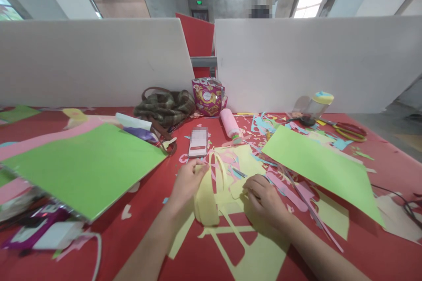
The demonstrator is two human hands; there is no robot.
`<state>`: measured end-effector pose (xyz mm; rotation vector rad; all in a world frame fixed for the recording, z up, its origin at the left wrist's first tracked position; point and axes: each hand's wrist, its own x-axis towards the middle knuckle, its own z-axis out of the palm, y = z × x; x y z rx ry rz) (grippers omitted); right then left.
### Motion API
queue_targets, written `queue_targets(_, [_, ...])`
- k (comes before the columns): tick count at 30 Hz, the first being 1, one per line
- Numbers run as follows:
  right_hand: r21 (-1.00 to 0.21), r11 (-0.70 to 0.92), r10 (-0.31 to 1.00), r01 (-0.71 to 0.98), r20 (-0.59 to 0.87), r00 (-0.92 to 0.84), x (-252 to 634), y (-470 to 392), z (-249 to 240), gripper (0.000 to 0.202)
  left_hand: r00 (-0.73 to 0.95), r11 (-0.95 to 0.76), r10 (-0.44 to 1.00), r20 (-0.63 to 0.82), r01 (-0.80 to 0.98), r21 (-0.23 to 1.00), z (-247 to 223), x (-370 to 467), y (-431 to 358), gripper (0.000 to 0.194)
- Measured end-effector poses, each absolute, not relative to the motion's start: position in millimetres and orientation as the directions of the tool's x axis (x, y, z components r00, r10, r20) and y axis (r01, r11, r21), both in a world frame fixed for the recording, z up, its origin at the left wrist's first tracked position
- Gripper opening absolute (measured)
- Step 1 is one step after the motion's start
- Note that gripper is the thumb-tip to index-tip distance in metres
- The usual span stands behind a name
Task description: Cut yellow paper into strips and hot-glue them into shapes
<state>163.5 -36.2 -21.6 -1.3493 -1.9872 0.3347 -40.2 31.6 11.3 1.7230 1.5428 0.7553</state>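
My left hand is closed on the top of a cut yellow paper piece, which looks layered and stands partly raised. Thin curved yellow paper strips rise beside its fingertips. My right hand is curled over the yellow paper, its fingers bent together; what they hold, if anything, is hidden. A dark curved edge shows just behind its knuckles. Ahead of it lies a slim grey metal-looking tool. Beneath both hands spreads a yellow sheet with shapes cut out of it.
A phone, a pink bottle and a purple snack bag are ahead. Green boards lie left and right. Scissors and a yellow-lidded jar stand far right among paper scraps. White panels close the back.
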Motion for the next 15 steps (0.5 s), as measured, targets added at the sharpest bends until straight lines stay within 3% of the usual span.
queue_targets(2, [-0.64,0.375,0.918,0.671,0.354,-0.175,161.6,-37.9,-20.7,0.013,0.125,0.01,0.99,-0.065,0.399,0.917,7.3,-27.4,21.2,0.024])
queue_targets(7, [-0.826,0.201,0.98,0.527,0.174,-0.101,154.4,-39.9,-20.4,0.031,0.175,0.078,0.977,-0.123,0.244,0.967,-4.8,1.5,-3.5,0.026])
queue_targets(11, [-0.851,0.079,0.996,0.519,0.084,-0.015,147.9,-39.7,-22.4,0.016,0.253,0.125,0.954,-0.16,0.15,0.981,-10.3,10.9,-12.0,0.022])
queue_targets(15, [-0.872,0.058,0.995,0.486,0.092,0.046,146.1,-38.7,-24.1,0.009,0.289,0.211,0.93,-0.226,0.084,0.974,-9.8,11.0,-10.6,0.02])
